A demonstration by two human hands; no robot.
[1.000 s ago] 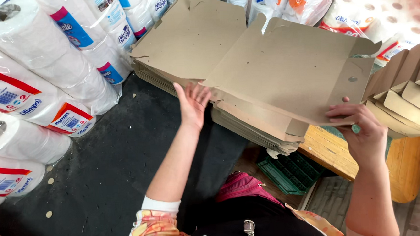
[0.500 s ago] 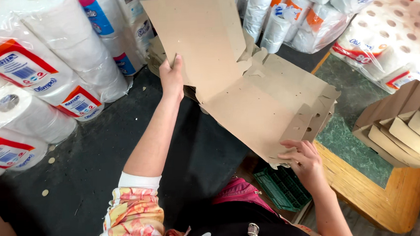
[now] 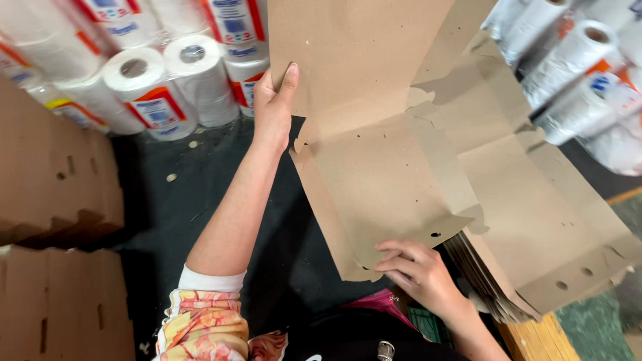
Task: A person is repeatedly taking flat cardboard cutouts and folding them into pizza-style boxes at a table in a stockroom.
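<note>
Currently both hands grip one flat carton blank (image 3: 400, 162), lifted above the stack (image 3: 487, 281).
Left hand (image 3: 273, 106) pinches the upper edge, right hand (image 3: 413, 271) the lower corner; keep grips at the creases so panels fold squarely.

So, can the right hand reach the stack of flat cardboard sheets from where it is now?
Probably yes. The right hand holds the lower edge of the unfolded cardboard blank, and the stack of flat sheets lies just beside it with nothing between.
</note>
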